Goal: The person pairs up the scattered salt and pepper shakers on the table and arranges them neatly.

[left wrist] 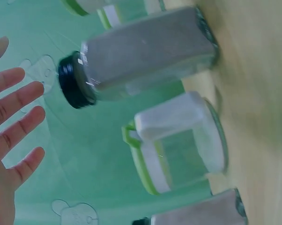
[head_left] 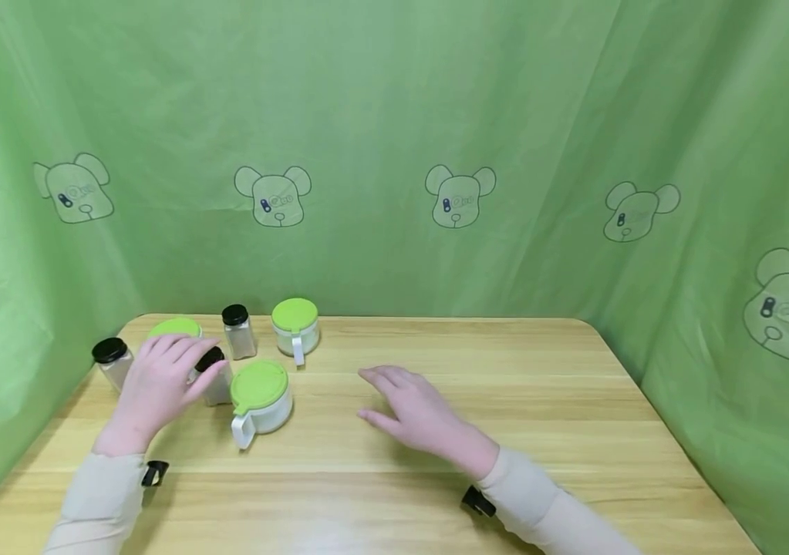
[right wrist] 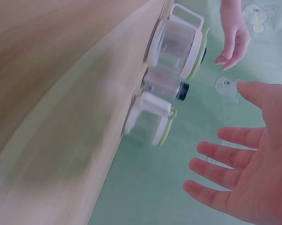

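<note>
My left hand (head_left: 161, 381) hovers over the left group of jars with its fingers spread, holding nothing. Beside its thumb stands a black-capped spice jar (head_left: 217, 385), partly covered by the hand. A green-lidded seasoning pot (head_left: 175, 327) is half hidden behind the fingers. Another black-capped jar (head_left: 112, 356) stands left of the hand. In the left wrist view, the fingers are apart from a grey-filled spice jar (left wrist: 150, 51) and a handled pot (left wrist: 178, 140). My right hand (head_left: 411, 405) is above the middle of the table, fingers extended, touching nothing.
A front green-lidded pot (head_left: 260, 389) stands between the hands, handle toward me. Behind it are a third black-capped jar (head_left: 239, 335) and another green-lidded pot (head_left: 295, 320). Green curtains (head_left: 366, 92) enclose the wooden table (head_left: 540, 385) at the back and sides.
</note>
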`<action>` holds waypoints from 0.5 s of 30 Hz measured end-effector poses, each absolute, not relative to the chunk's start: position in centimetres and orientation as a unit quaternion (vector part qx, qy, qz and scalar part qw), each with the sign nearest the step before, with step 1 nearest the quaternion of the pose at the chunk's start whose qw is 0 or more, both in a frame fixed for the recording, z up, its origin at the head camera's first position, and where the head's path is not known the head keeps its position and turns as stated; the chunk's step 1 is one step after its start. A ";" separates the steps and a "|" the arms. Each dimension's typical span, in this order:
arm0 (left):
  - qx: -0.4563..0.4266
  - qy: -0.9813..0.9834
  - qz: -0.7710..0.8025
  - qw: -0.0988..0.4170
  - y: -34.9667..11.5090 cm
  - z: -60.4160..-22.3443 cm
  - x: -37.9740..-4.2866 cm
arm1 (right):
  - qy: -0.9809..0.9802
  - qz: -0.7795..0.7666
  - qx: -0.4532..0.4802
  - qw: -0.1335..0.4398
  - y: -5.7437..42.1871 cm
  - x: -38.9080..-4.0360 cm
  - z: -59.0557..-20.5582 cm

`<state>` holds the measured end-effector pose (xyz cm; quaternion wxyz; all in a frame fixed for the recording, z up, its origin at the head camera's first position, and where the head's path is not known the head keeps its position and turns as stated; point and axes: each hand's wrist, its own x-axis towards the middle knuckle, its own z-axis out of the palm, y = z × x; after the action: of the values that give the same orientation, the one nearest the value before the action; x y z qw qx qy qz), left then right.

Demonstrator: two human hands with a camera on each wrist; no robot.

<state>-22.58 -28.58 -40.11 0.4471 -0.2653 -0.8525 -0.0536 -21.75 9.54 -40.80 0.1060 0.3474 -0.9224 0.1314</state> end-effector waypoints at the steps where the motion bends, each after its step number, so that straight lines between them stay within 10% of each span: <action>1: -0.263 -0.853 -0.055 0.447 -28.7 -40.3 -22.7 | -0.921 0.129 0.353 0.107 9.2 -21.7 -40.8; 15: -0.229 -0.896 -0.068 0.375 -30.5 -41.6 -22.9 | -0.904 0.075 0.408 0.099 4.3 -20.7 -42.0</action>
<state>-22.95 -30.45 -41.61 0.3747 -0.2288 -0.8959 -0.0683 -20.67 4.27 -41.96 0.0992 0.4084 -0.9043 0.0750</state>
